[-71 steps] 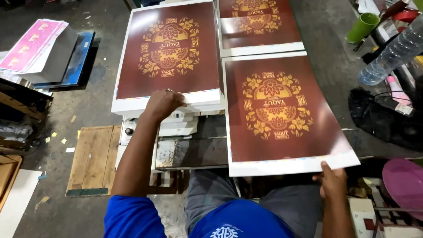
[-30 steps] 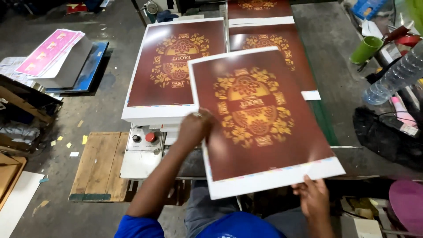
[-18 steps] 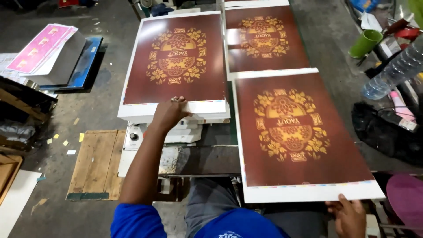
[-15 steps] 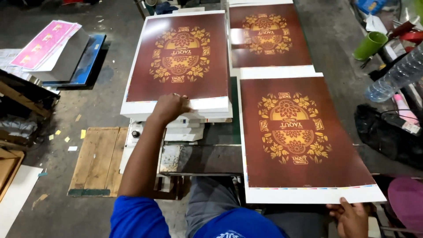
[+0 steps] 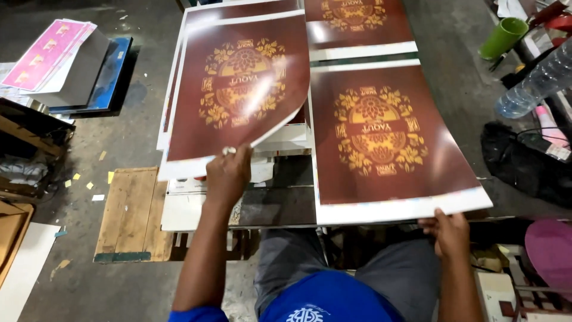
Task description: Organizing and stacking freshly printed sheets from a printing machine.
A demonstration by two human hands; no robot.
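A printed sheet (image 5: 238,95), dark red with a gold ornament and a white border, is being held up by its near edge in the left hand (image 5: 228,176). The left fingers (image 5: 241,156) are being kept closed on that edge, with the thumb side hidden behind the paper. The sheet is being bowed upward, so its right corner is curling over the stack of matching sheets (image 5: 179,77) beneath it; most of that stack is being covered and only its left and far edges are being shown.

A second printed sheet (image 5: 381,137) of the same design is being held at its near white border by the right hand (image 5: 448,232). The right fingers (image 5: 432,222) are being closed on the border from below, and only the knuckles and thumb are being shown; the grip underneath cannot be made out. This sheet is lying nearly flat, to the right of the lifted sheet, and its far edge is being met by a third sheet (image 5: 357,21) that is being cut off by the top of the frame.

The bench (image 5: 280,206) under the sheets is being largely concealed; only a dark strip between the hands is being exposed. A green cup (image 5: 503,39) and a clear plastic bottle (image 5: 536,80) are being partly cropped at the right. A wooden pallet (image 5: 128,214) is lying on the floor at the left.
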